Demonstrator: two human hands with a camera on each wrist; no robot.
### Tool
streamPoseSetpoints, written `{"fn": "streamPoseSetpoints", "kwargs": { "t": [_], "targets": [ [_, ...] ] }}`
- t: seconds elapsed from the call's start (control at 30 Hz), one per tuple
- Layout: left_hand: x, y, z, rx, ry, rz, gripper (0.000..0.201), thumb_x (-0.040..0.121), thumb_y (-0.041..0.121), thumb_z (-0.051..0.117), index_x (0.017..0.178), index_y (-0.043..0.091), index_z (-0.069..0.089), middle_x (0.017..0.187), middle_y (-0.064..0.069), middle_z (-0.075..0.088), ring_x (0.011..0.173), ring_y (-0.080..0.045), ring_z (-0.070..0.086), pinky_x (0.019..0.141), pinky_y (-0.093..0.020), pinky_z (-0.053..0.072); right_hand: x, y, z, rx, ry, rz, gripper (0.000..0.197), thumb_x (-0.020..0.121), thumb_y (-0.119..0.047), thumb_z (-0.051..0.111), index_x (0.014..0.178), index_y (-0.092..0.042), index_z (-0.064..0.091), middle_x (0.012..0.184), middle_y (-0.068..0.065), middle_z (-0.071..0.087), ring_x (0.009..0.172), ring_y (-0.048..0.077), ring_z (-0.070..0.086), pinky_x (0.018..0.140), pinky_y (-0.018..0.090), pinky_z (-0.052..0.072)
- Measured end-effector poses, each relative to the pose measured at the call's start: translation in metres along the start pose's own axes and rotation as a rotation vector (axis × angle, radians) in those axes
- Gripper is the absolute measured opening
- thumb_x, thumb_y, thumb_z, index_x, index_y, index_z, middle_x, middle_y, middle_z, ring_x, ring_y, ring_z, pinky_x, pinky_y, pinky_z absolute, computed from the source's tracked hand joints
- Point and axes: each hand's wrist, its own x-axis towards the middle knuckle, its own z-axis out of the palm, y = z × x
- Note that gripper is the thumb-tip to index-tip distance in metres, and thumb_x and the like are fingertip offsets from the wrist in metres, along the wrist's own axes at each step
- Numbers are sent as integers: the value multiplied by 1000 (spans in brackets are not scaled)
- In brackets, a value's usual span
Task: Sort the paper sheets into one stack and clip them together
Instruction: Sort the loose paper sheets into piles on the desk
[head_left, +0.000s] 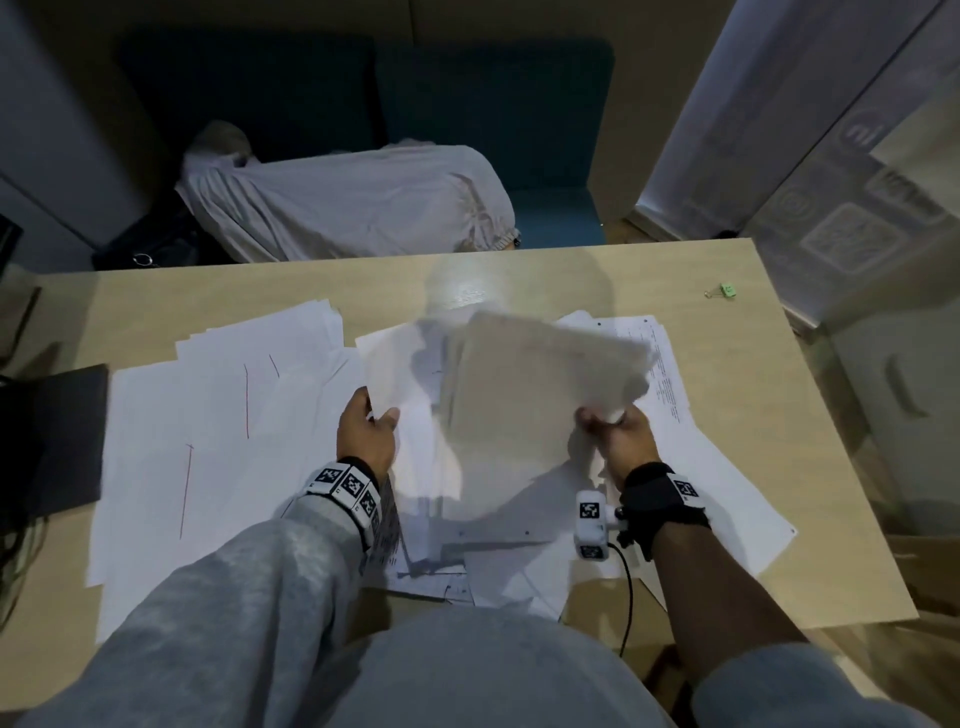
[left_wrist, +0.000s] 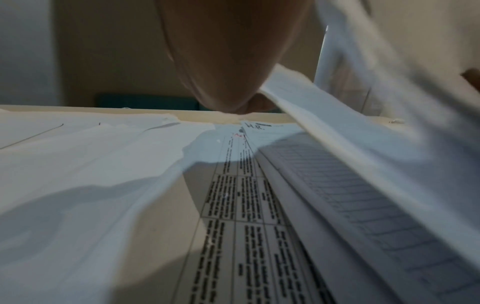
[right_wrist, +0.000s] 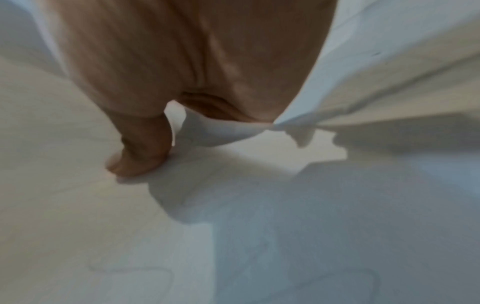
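Many white paper sheets (head_left: 218, 415) lie spread over the wooden table (head_left: 727, 395). Above the middle of the table I hold up a blurred bundle of sheets (head_left: 509, 384) with both hands. My left hand (head_left: 371, 423) pinches the bundle's left lower edge, thumb on top. My right hand (head_left: 608, 423) grips its right lower corner. In the left wrist view the held sheets (left_wrist: 350, 127) slope up past the hand (left_wrist: 228, 61), over printed table sheets (left_wrist: 241, 205). The right wrist view shows the hand (right_wrist: 194, 61) pinching crumpled paper (right_wrist: 363, 82). A small green binder clip (head_left: 723, 291) lies at the table's far right.
A dark flat object (head_left: 57, 436) sits at the table's left edge. Behind the table is a teal sofa (head_left: 519, 104) with a pale cloth-covered shape (head_left: 343, 202) on it. A cable (head_left: 626, 587) hangs from my right wrist camera near the front edge.
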Motion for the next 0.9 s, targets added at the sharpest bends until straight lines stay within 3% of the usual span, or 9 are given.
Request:
{"fn": "streamPoseSetpoints", "kwargs": {
  "t": [0.13,0.27,0.37,0.47,0.57,0.67,0.73,0.8,0.9],
  "targets": [
    [-5,5,-1,-8,-16,33,14,93,1,52,105,7,57,101,-3,61,95,-17,54,93,-29,42,12,6,-14,259,210,56,39,87,-10,67,124,-3,56,116,15,65,107,32,62,96,43,49],
    [-1,2,4,94,-83,6,14,92,7,53,106,5,53,92,-7,51,85,-19,48,72,-24,41,23,11,-40,458,245,122,23,93,-2,55,112,-14,60,125,16,61,108,32,62,102,51,43],
    [2,-5,6,186,-77,-25,54,87,2,55,137,15,41,122,-7,46,113,-24,48,99,-34,44,17,6,-68,465,229,135,34,96,-3,49,129,-10,52,128,15,58,101,22,62,94,46,49],
    [-7,-4,11,311,-23,226,71,80,-6,56,144,15,34,145,-8,31,135,-27,34,114,-39,31,13,9,-103,516,307,147,40,96,-10,52,136,-8,48,125,11,62,105,24,63,80,40,57],
    [-27,2,33,297,-497,400,49,90,4,60,134,23,50,137,5,44,131,-18,45,110,-25,34,10,21,-133,533,441,201,47,86,-20,67,131,-14,54,123,9,66,107,30,65,79,49,58],
    [-55,21,61,300,-800,262,35,98,23,52,132,26,52,125,9,56,119,-15,55,106,-30,42,5,21,-138,544,422,213,44,87,-18,67,129,-11,55,119,10,67,103,28,67,66,40,59],
    [-65,45,75,66,-762,102,38,101,37,38,138,26,45,125,4,53,118,-20,51,97,-36,46,4,18,-128,536,352,191,41,92,-8,60,132,-7,53,120,12,65,103,28,65,76,41,59],
    [-65,66,84,-228,-681,-130,59,97,56,22,143,24,39,137,1,45,128,-21,42,102,-36,36,1,14,-112,483,253,157,50,86,-5,64,134,-3,49,129,18,60,112,33,61,94,50,50],
    [-59,83,89,-131,-679,-140,77,81,69,47,144,27,36,148,2,41,136,-27,39,112,-44,32,-6,9,-94,395,84,120,86,50,-25,90,126,-3,56,123,17,65,107,33,65,93,49,51]
  ]
}}
